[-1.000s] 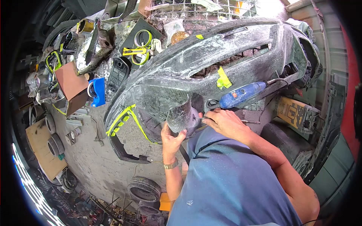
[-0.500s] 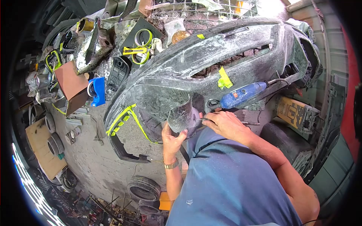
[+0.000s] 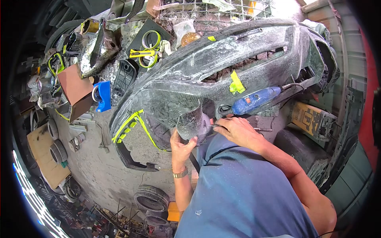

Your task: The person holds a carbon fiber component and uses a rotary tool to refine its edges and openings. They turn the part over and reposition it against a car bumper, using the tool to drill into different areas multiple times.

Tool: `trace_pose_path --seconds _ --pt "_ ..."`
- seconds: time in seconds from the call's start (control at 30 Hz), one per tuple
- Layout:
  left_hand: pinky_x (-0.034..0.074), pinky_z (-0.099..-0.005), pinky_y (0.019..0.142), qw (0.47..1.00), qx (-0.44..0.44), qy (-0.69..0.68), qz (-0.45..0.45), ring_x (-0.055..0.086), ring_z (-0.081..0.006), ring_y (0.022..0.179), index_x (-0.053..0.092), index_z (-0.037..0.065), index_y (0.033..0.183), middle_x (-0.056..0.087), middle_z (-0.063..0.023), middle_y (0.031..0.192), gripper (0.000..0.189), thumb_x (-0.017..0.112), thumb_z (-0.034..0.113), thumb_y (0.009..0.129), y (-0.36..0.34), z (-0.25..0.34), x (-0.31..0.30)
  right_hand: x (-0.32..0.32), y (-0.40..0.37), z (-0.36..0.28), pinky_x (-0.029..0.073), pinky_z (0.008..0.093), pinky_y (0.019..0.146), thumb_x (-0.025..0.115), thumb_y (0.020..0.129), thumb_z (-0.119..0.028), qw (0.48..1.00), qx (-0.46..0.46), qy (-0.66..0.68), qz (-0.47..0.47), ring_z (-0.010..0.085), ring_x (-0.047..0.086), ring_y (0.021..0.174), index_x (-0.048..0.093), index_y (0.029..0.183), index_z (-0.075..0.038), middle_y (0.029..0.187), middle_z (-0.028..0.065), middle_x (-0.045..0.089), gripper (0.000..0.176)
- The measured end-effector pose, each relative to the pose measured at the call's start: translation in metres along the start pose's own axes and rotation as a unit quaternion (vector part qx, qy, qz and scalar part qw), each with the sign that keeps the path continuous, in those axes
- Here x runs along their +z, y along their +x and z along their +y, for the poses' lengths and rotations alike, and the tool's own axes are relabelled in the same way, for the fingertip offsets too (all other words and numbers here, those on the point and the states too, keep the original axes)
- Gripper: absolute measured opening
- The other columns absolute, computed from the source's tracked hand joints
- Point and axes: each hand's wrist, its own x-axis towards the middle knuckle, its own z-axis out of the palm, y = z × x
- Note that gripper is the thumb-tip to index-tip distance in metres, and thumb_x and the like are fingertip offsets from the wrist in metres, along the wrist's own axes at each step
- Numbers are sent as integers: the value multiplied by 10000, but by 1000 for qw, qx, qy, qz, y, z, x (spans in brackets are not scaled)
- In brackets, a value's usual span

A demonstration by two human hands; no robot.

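A large dusty black car bumper [image 3: 170, 95] lies in front of me, coated in pale powder. My left hand [image 3: 181, 147] grips the lower edge of a curved, dust-covered section [image 3: 189, 123] of it, thumb on the near side. My right hand [image 3: 238, 131] is closed around a slim rotary tool handpiece [image 3: 263, 129], whose rear end sticks out to the right. Its thin tip points left at the curved section's dusty edge. Resting on the bumper just above that hand is a blue rotary tool body [image 3: 255, 100] with a cord.
Yellow-green tape [image 3: 237, 83] sticks to the bumper. Tape rolls [image 3: 151, 39], a yellow cutter [image 3: 142, 53] and a blue tape dispenser [image 3: 104, 96] sit at upper left. Tyres [image 3: 151, 198] lie on the floor below; a yellow-black box [image 3: 307, 117] stands right.
Almost everything holds its position. My right hand and the handpiece have shifted very slightly; my left hand keeps its grip.
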Motion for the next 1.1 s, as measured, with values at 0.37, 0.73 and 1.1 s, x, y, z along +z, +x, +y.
trace_pose_path --seconds 0.37,0.73,1.1 --pt "453 -298 930 1000 17 -13 -10 587 -130 1004 594 5 1206 641 -45 1117 487 690 -78 736 1 1 1 4 1 6 477 521 654 576 946 -284 1000 -17 11 22 428 629 757 607 950 -27 764 206 649 259" --pt "461 -304 921 1000 20 -16 -15 586 -129 1004 582 19 1212 635 -35 1115 483 689 -85 753 2 -1 -2 4 5 11 484 519 693 552 961 -344 1000 -13 -1 12 435 627 811 588 1017 -35 833 215 653 316" --pt "472 -296 891 1000 17 -10 -16 584 -121 981 577 22 1219 635 -33 1101 492 689 -87 752 2 1 -3 5 7 13 494 508 697 569 950 -334 1000 -18 11 11 415 634 823 612 998 -30 857 205 655 311"
